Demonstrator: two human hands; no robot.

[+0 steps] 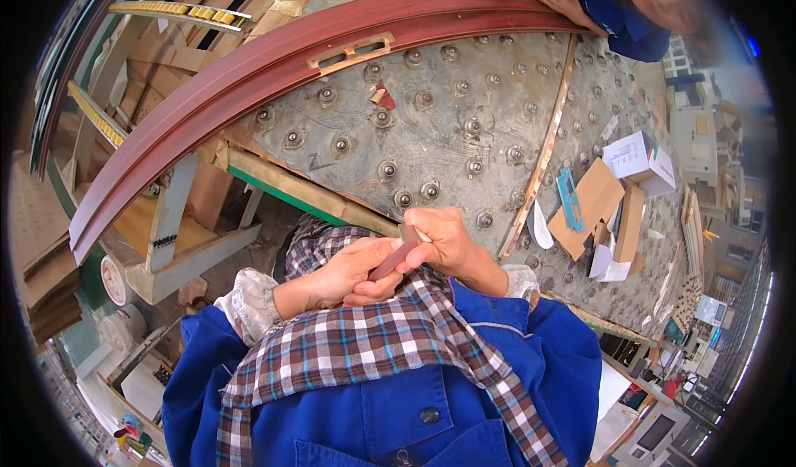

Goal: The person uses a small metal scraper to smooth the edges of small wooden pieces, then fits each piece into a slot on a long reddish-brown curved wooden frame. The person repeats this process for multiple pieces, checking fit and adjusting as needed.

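In front of my apron both hands meet over a small reddish-brown strip (390, 263). My left hand (336, 275) is closed round its lower end. Fingers of my right hand (448, 239) pinch a small grey-brown piece (410, 234) against the strip's upper end; its kind is too small to tell. Beyond my hands, a long red-brown grooved profile (249, 61) lies across the table's far left edge. A rectangular cutout with a pale rim (351, 53) shows in its side. A co-worker's hand (564, 3) rests on the profile's far right end.
The metal table (356, 185) carries several ball rollers and a narrow strip (543, 148). To the right lie a teal tool (570, 202), brown cardboard (590, 210) and a white box (638, 164). A grey frame (186, 260) and yellow roller rails (178, 9) stand at the left.
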